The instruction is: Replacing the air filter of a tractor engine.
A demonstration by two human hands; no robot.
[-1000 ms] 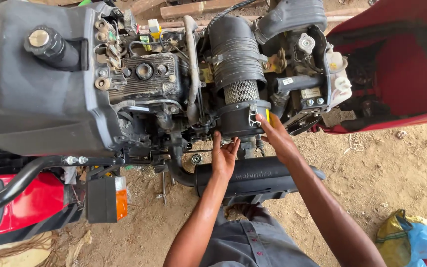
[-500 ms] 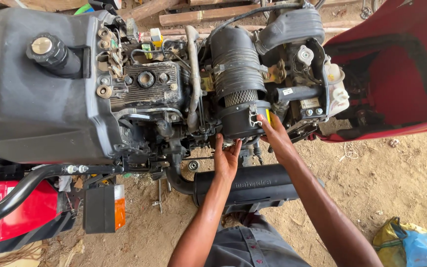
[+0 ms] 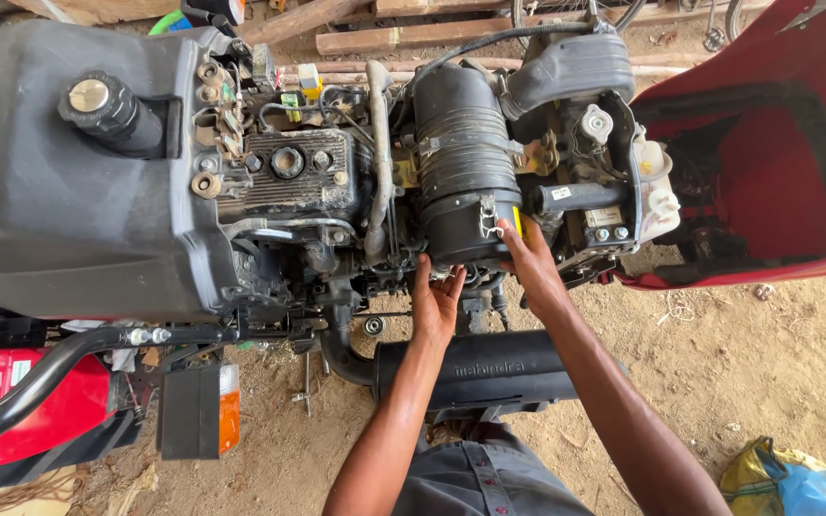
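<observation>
Both hands little moved since earlier frame. Left hand open, fingertips under black air filter canister; right hand cups its lower edge. Canister beside engine head: rigid, bulky, probably light; grip bottom rim.

Your left hand has its fingertips tucked under the black air-cleaner canister, so you cannot tell what they touch. Your right hand covers part of the canister's lower end, near its wire clip. The red hood is cut off by the top and right edges; the grey fuel tank by the left edge. The bag runs off the bottom-right corner.
</observation>
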